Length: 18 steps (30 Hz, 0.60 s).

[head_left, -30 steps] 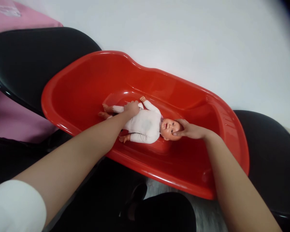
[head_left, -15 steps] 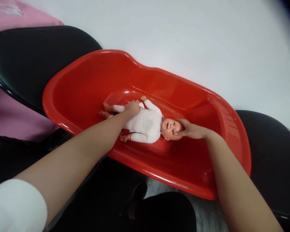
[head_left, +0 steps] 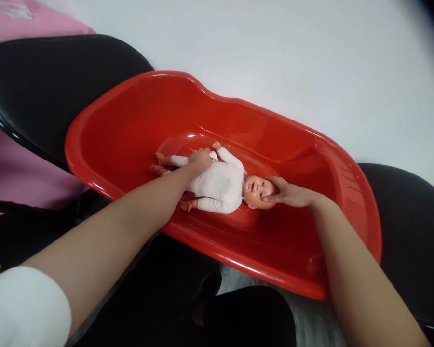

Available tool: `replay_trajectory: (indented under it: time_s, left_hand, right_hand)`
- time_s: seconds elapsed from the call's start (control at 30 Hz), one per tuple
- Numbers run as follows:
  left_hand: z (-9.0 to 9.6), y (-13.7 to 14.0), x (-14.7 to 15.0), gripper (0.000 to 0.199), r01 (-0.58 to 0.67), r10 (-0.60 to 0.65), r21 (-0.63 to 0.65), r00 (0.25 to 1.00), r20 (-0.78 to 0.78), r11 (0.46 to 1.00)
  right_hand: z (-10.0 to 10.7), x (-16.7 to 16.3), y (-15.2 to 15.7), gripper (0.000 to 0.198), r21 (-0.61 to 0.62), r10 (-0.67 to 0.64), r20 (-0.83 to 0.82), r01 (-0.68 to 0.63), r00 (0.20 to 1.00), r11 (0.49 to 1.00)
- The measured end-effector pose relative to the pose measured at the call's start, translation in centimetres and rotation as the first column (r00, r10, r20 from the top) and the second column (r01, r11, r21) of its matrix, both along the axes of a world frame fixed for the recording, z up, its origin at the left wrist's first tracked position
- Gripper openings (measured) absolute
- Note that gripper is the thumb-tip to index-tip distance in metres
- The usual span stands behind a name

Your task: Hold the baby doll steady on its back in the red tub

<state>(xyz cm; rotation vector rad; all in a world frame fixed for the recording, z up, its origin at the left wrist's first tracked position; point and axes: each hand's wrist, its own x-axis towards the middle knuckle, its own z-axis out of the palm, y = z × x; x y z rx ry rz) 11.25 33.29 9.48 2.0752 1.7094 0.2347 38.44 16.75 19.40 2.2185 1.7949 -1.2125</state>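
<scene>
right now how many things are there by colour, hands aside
red: 1, the baby tub
black: 2, the left chair and the right chair
white-clad: 1, the doll lying in the tub, left hand at its hips, right hand at its head
pink: 1, the cloth
total: 5

head view looks steeply down, close over the red tub [head_left: 94,140].

You're looking at a red tub [head_left: 123,120] of smooth, glossy plastic that catches highlights along its rim. The doll [head_left: 220,183] in it has a shiny plastic head and a matt white cloth suit. The black chairs [head_left: 39,82] under the tub look glossy and hard.
</scene>
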Motion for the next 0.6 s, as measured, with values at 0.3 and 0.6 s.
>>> replay_trajectory:
  time_s: [0.3, 0.6]
  left_hand:
    - [-0.13, 0.15, 0.04, 0.034, 0.003, -0.003, -0.008, 1.0, 0.028, 1.0]
    - [0.1, 0.01, 0.14, 0.035, -0.003, 0.003, -0.009, 1.0, 0.004, 1.0]
  right_hand:
    - [-0.02, -0.1, -0.01, 0.091, 0.003, 0.004, 0.011, -0.004, 1.0, 1.0]
    - [0.02, -0.11, 0.03, 0.092, -0.017, 0.0, 0.022, 0.0, 1.0, 1.0]
